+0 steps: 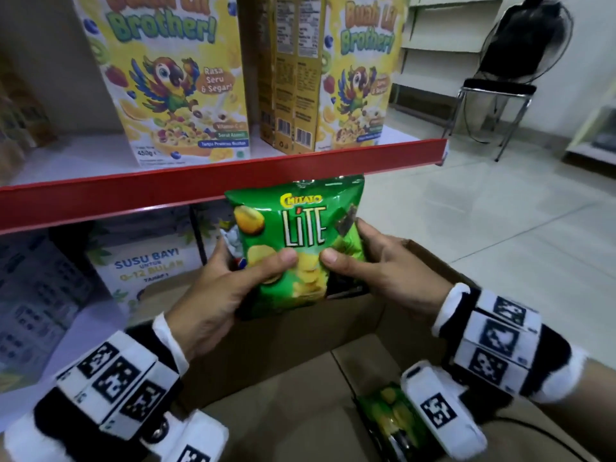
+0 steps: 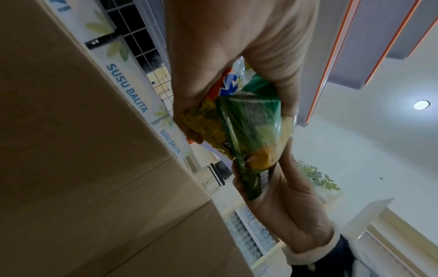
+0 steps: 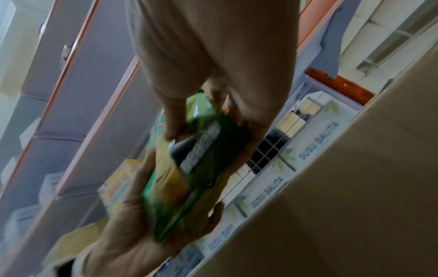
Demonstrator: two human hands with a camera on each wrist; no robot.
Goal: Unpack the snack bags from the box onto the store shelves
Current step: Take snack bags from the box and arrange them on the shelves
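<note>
While both hands hold it upright above the open brown cardboard box [image 1: 283, 345], the glossy green snack bag printed with potato chips [image 1: 300, 245] sits just below the red front edge of the store shelf [image 1: 133, 195]. The left hand [image 1: 220, 288] grasps the bag's lower left side, thumb across the front and fingers curled behind; from the left wrist view a second, orange-and-yellow packet [image 2: 208, 120] is pressed against the green bag in the same grip. The right hand [image 1: 383, 268] grasps the lower right side, thumb on the front. Another green snack bag [image 1: 390, 418] lies inside the box. Yellow cereal boxes with a parrot [image 1: 166, 78] stand on the shelf above, and white milk cartons [image 1: 146, 261] below.
</note>
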